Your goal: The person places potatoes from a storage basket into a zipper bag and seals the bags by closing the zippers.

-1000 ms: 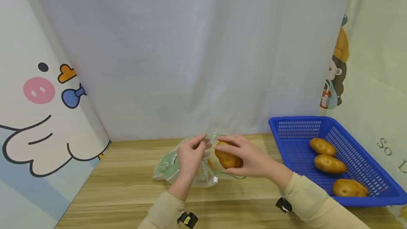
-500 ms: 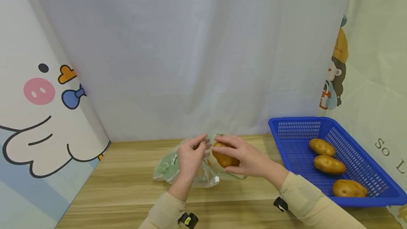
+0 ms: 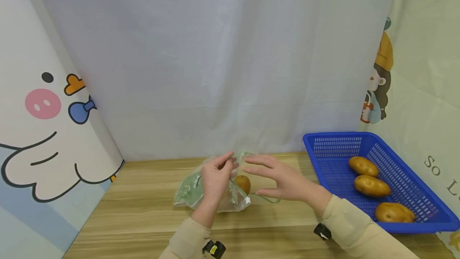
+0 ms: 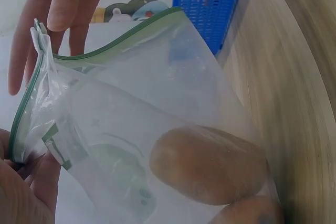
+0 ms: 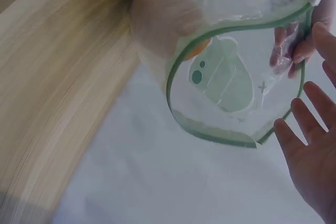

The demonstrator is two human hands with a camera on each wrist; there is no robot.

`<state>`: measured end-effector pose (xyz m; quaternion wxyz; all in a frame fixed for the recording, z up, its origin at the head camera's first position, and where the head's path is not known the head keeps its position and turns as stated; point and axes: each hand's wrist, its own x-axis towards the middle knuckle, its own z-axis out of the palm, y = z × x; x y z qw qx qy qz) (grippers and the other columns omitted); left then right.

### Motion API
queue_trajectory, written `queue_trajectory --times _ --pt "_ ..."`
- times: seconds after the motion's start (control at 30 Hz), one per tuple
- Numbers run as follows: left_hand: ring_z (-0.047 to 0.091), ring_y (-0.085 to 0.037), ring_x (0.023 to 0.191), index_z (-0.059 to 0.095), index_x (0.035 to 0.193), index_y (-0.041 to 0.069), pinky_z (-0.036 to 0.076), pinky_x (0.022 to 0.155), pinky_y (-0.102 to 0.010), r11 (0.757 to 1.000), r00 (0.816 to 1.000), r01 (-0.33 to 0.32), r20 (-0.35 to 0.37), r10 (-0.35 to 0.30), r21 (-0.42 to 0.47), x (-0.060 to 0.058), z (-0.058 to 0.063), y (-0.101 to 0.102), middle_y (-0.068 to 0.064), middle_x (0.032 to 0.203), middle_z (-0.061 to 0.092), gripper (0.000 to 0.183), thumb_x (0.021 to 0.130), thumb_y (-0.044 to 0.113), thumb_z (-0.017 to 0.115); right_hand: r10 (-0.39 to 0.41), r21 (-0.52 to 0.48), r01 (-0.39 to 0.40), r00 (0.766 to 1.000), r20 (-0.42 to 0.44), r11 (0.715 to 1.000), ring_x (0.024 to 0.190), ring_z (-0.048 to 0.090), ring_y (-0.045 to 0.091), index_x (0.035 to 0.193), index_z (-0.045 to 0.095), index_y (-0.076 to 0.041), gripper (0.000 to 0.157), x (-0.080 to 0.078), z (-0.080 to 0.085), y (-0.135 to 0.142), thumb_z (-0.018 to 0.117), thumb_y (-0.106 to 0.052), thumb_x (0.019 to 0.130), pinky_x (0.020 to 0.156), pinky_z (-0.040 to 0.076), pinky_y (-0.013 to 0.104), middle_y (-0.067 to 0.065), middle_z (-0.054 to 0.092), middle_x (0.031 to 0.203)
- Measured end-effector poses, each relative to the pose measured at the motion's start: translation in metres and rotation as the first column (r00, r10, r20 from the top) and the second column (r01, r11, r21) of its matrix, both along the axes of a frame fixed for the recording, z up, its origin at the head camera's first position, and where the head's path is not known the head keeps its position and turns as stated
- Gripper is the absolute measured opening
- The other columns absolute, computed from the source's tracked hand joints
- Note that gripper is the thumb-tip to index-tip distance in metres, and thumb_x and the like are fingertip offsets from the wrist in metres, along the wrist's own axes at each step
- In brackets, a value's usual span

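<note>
A clear zip bag with green print and a green-edged mouth lies in the middle of the table. My left hand pinches the near side of its mouth between thumb and fingers. The mouth gapes toward the right, its zip rim forming a wide loop. Inside the bag, one potato shows through the film, with part of a second potato below it. My right hand is at the mouth, fingers spread and holding nothing, its fingertips close to the rim.
A blue plastic basket stands on the right side of the wooden table, with three potatoes in it. A pale curtain hangs along the back edge, and printed cloths flank both sides.
My right hand held a potato at the bag's mouth, moved it slightly left, and let it go into the bag. The hand then drew back a little with fingers spread. My left hand stayed put.
</note>
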<state>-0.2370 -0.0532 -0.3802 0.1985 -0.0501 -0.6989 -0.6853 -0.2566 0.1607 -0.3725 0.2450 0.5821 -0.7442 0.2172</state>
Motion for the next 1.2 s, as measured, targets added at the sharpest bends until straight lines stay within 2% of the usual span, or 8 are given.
queue_trajectory --times 0.2,0.37,0.63,0.9,0.97,1.1,1.13,1.2 --pt "0.073 -0.030 0.086 0.073 0.112 -0.003 0.061 0.063 -0.027 1.000 1.000 -0.007 0.004 0.006 0.023 0.001 0.001 0.001 -0.020 0.099 0.073 0.026 0.091 -0.003 0.057 -0.085 -0.009 0.087 0.985 0.149 0.996 0.131 0.046 0.029 0.144 0.052 -0.009 0.073 0.012 0.008 0.031 0.085 -0.016 0.079 0.103 0.046 0.044 0.008 0.050 0.144" --pt "0.073 -0.032 0.085 0.073 0.111 -0.004 0.061 0.063 -0.028 1.000 1.000 -0.005 -0.006 0.005 0.028 0.001 0.000 0.001 -0.021 0.098 0.073 0.027 0.090 -0.004 0.057 -0.220 0.009 0.222 0.962 0.159 0.975 0.126 0.050 0.025 0.144 0.053 -0.012 0.076 0.024 0.015 0.060 0.087 -0.015 0.076 0.098 0.047 0.044 0.003 0.055 0.140" --pt "0.073 -0.032 0.085 0.073 0.111 -0.004 0.061 0.063 -0.026 1.000 1.000 -0.003 -0.009 0.003 0.025 0.001 -0.002 0.000 -0.021 0.099 0.073 0.027 0.090 -0.005 0.057 -0.373 0.026 0.373 0.919 0.131 0.928 0.122 0.050 0.022 0.144 0.054 -0.016 0.079 0.040 0.020 0.116 0.088 -0.012 0.072 0.104 0.032 0.013 0.002 0.058 0.136" --pt "0.073 -0.032 0.084 0.074 0.110 -0.004 0.060 0.061 -0.024 1.000 1.000 -0.013 -0.023 0.013 0.011 0.001 -0.001 0.002 -0.020 0.097 0.073 0.026 0.089 -0.004 0.057 -0.537 0.036 0.537 0.834 0.130 0.843 0.117 0.051 0.026 0.144 0.054 -0.020 0.082 0.047 0.008 0.173 0.089 -0.016 0.071 0.102 0.020 0.005 0.008 0.061 0.130" --pt "0.074 -0.031 0.084 0.074 0.110 -0.003 0.060 0.061 -0.022 1.000 1.000 -0.017 -0.017 0.017 0.010 0.002 0.000 0.002 -0.019 0.098 0.073 0.026 0.090 -0.004 0.057 -0.561 0.028 0.564 0.813 0.154 0.825 0.122 0.047 0.018 0.144 0.054 -0.022 0.080 0.048 0.001 0.186 0.089 -0.016 0.072 0.102 0.017 0.004 0.006 0.060 0.131" --pt "0.074 -0.029 0.085 0.074 0.111 -0.002 0.059 0.060 -0.020 1.000 1.000 -0.015 -0.004 0.015 0.008 0.002 0.001 0.002 -0.018 0.099 0.073 0.027 0.090 -0.002 0.057 -0.574 -0.003 0.584 0.798 0.185 0.812 0.128 0.035 -0.007 0.141 0.057 -0.022 0.079 0.049 -0.012 0.210 0.089 -0.012 0.070 0.102 0.017 0.003 -0.009 0.053 0.138" --pt "0.074 -0.029 0.085 0.074 0.111 -0.002 0.059 0.060 -0.020 1.000 1.000 -0.011 0.002 0.011 0.011 0.002 0.001 0.002 -0.018 0.099 0.073 0.027 0.091 -0.002 0.057 -0.579 -0.007 0.590 0.794 0.188 0.807 0.127 0.034 -0.008 0.141 0.057 -0.022 0.080 0.050 -0.015 0.215 0.089 -0.011 0.069 0.101 0.017 0.003 -0.012 0.051 0.138" --pt "0.073 -0.029 0.086 0.074 0.112 -0.002 0.059 0.061 -0.020 1.000 1.000 -0.006 0.007 0.006 0.017 0.003 0.001 0.002 -0.018 0.100 0.073 0.027 0.091 -0.002 0.057 -0.592 -0.006 0.605 0.782 0.197 0.797 0.127 0.041 0.003 0.141 0.057 -0.019 0.081 0.051 -0.021 0.224 0.090 -0.008 0.067 0.101 0.017 0.003 -0.006 0.053 0.138"
